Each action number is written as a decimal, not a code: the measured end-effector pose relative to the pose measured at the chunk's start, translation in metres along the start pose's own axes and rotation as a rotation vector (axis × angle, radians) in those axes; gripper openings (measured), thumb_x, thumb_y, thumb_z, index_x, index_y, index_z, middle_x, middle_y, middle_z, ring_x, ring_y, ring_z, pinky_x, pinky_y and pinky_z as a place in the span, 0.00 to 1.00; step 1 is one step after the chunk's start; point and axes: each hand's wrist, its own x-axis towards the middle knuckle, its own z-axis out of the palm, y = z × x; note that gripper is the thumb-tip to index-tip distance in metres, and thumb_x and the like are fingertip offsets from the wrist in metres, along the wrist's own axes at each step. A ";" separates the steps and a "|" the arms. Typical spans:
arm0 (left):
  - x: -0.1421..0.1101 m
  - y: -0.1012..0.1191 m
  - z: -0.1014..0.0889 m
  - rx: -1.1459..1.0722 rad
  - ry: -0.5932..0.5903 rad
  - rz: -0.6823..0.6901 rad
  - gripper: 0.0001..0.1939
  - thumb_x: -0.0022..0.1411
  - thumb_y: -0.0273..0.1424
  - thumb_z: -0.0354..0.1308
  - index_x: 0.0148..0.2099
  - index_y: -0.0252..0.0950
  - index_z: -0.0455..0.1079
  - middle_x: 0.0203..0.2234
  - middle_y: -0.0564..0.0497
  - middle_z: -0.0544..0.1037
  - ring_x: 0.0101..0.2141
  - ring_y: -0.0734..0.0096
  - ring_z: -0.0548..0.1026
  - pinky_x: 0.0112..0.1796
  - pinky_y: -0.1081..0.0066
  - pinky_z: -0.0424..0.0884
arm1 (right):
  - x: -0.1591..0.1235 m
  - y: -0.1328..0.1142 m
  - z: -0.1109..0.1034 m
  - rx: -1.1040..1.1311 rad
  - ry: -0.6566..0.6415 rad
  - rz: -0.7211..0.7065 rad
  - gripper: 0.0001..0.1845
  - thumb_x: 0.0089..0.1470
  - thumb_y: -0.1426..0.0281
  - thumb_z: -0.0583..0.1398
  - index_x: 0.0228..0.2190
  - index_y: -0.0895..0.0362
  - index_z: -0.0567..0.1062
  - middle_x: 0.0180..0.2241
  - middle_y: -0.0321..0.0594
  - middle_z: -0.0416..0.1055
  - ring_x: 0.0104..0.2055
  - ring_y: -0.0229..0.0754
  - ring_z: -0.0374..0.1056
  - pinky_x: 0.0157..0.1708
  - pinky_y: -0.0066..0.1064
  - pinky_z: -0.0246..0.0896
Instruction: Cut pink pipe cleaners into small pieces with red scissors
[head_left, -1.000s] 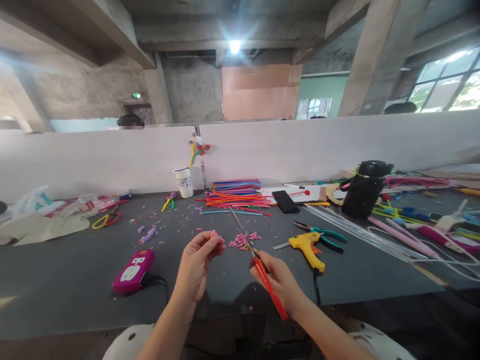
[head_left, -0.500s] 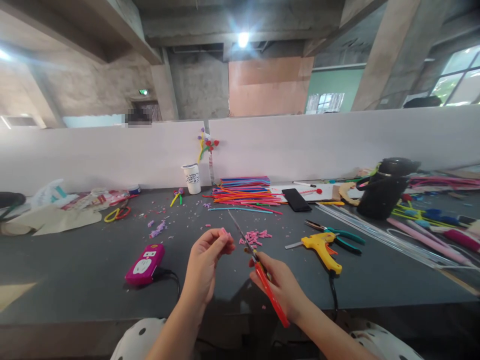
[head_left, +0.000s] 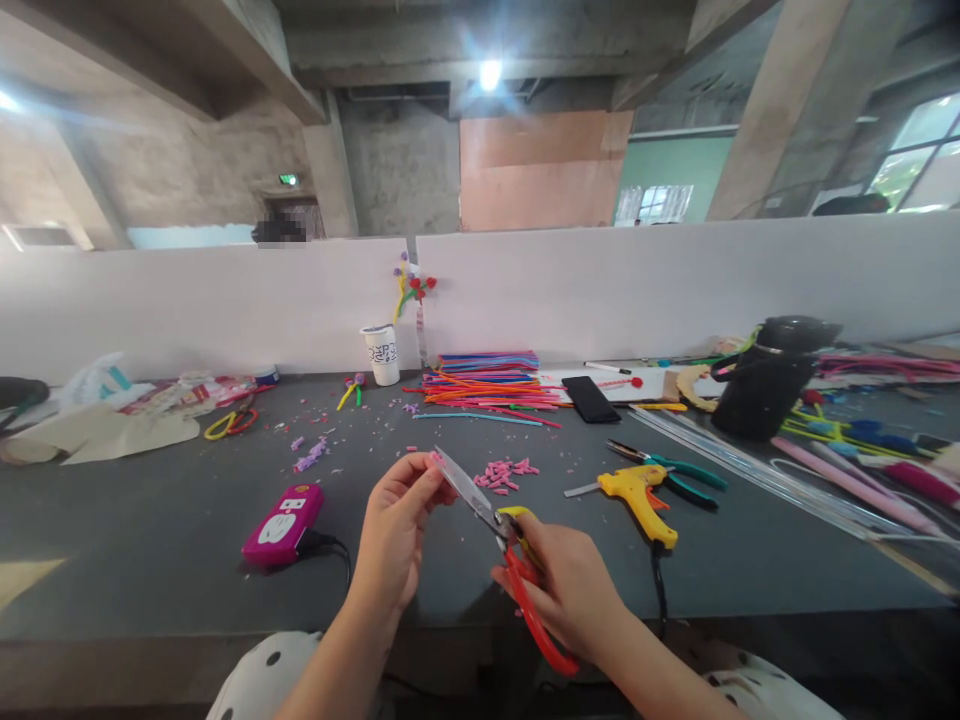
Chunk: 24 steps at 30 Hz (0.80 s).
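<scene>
My right hand is closed round the red and yellow handles of a pair of scissors. The blades point up and to the left, and their tips reach the fingertips of my left hand. Those fingers pinch a small pink piece, mostly hidden by the thumb and forefinger; it looks like fuzzy pipe cleaner. Just beyond the blades, a loose pile of short pink cut pieces lies on the dark table.
A yellow glue gun and teal-handled pliers lie to the right. At the back are a bundle of pipe cleaners, a phone and a white cup. A magenta device with a cable sits left, near purple scraps.
The scissors have swung left and opened wider at the handles, their blade tips now at the pink piece. My left hand has shifted slightly left.
</scene>
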 end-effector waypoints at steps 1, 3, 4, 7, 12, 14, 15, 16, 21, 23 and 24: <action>-0.001 0.001 0.001 -0.008 0.001 0.002 0.03 0.50 0.29 0.58 0.28 0.35 0.68 0.22 0.55 0.71 0.24 0.78 0.68 0.29 0.77 0.63 | -0.001 0.000 -0.001 -0.019 0.004 -0.002 0.13 0.50 0.57 0.53 0.27 0.55 0.64 0.19 0.33 0.64 0.21 0.38 0.59 0.22 0.26 0.45; -0.003 0.002 0.003 -0.017 -0.007 0.002 0.04 0.49 0.29 0.59 0.28 0.34 0.68 0.21 0.55 0.70 0.23 0.78 0.67 0.28 0.77 0.63 | -0.002 0.001 -0.002 -0.054 0.009 -0.004 0.14 0.50 0.57 0.52 0.28 0.55 0.64 0.19 0.34 0.64 0.21 0.39 0.60 0.22 0.27 0.45; -0.004 0.002 0.004 -0.015 -0.014 0.004 0.04 0.49 0.29 0.59 0.28 0.35 0.68 0.20 0.55 0.70 0.23 0.78 0.67 0.28 0.77 0.62 | -0.003 0.002 -0.003 -0.071 0.010 -0.008 0.15 0.50 0.56 0.52 0.28 0.56 0.64 0.19 0.34 0.64 0.22 0.39 0.61 0.22 0.27 0.45; -0.005 0.003 0.004 0.004 -0.041 0.021 0.03 0.50 0.28 0.58 0.27 0.34 0.68 0.20 0.55 0.69 0.24 0.78 0.66 0.28 0.77 0.62 | -0.003 0.003 -0.003 -0.107 0.013 -0.025 0.16 0.50 0.55 0.52 0.29 0.56 0.65 0.19 0.35 0.64 0.23 0.40 0.62 0.24 0.28 0.46; -0.004 0.005 0.002 0.034 -0.068 0.029 0.03 0.51 0.28 0.57 0.27 0.34 0.68 0.21 0.54 0.69 0.24 0.77 0.66 0.28 0.77 0.61 | -0.002 0.003 -0.003 -0.121 0.003 -0.027 0.17 0.51 0.55 0.51 0.29 0.57 0.65 0.19 0.36 0.65 0.23 0.40 0.62 0.24 0.28 0.46; -0.004 0.005 0.001 0.030 -0.069 0.025 0.03 0.51 0.29 0.58 0.27 0.34 0.68 0.21 0.55 0.69 0.23 0.78 0.65 0.27 0.77 0.61 | -0.002 0.003 -0.003 -0.114 -0.004 -0.029 0.17 0.51 0.55 0.52 0.29 0.57 0.65 0.19 0.36 0.65 0.23 0.40 0.62 0.23 0.28 0.46; -0.004 0.005 0.001 0.023 -0.071 0.022 0.03 0.51 0.29 0.58 0.27 0.34 0.68 0.21 0.55 0.69 0.23 0.78 0.65 0.27 0.78 0.61 | -0.002 0.002 -0.003 -0.111 -0.007 -0.029 0.17 0.51 0.55 0.52 0.29 0.57 0.65 0.19 0.36 0.65 0.23 0.40 0.62 0.23 0.28 0.46; -0.004 0.005 0.001 0.015 -0.074 0.019 0.03 0.51 0.29 0.58 0.27 0.34 0.68 0.21 0.55 0.69 0.23 0.78 0.65 0.27 0.78 0.61 | -0.002 0.002 -0.003 -0.108 -0.009 -0.028 0.17 0.50 0.55 0.52 0.29 0.57 0.65 0.20 0.36 0.65 0.23 0.40 0.62 0.24 0.28 0.47; -0.003 0.003 0.000 0.001 -0.096 0.003 0.03 0.52 0.28 0.57 0.28 0.34 0.68 0.21 0.55 0.69 0.24 0.78 0.65 0.28 0.78 0.60 | -0.003 0.003 -0.002 -0.092 -0.003 -0.030 0.16 0.51 0.56 0.52 0.29 0.56 0.64 0.20 0.36 0.66 0.23 0.40 0.62 0.24 0.27 0.47; -0.003 0.003 0.000 -0.004 -0.097 0.000 0.03 0.52 0.28 0.57 0.27 0.34 0.67 0.21 0.55 0.68 0.24 0.79 0.65 0.28 0.78 0.60 | -0.004 0.003 0.000 -0.084 0.009 -0.030 0.16 0.50 0.56 0.52 0.29 0.56 0.64 0.21 0.36 0.66 0.24 0.40 0.62 0.24 0.27 0.47; -0.003 0.003 0.000 -0.007 -0.098 0.000 0.03 0.53 0.28 0.57 0.27 0.34 0.67 0.21 0.56 0.68 0.24 0.79 0.65 0.28 0.78 0.60 | -0.004 0.004 0.001 -0.079 0.013 -0.032 0.16 0.50 0.55 0.52 0.29 0.56 0.64 0.21 0.35 0.66 0.24 0.40 0.62 0.24 0.27 0.47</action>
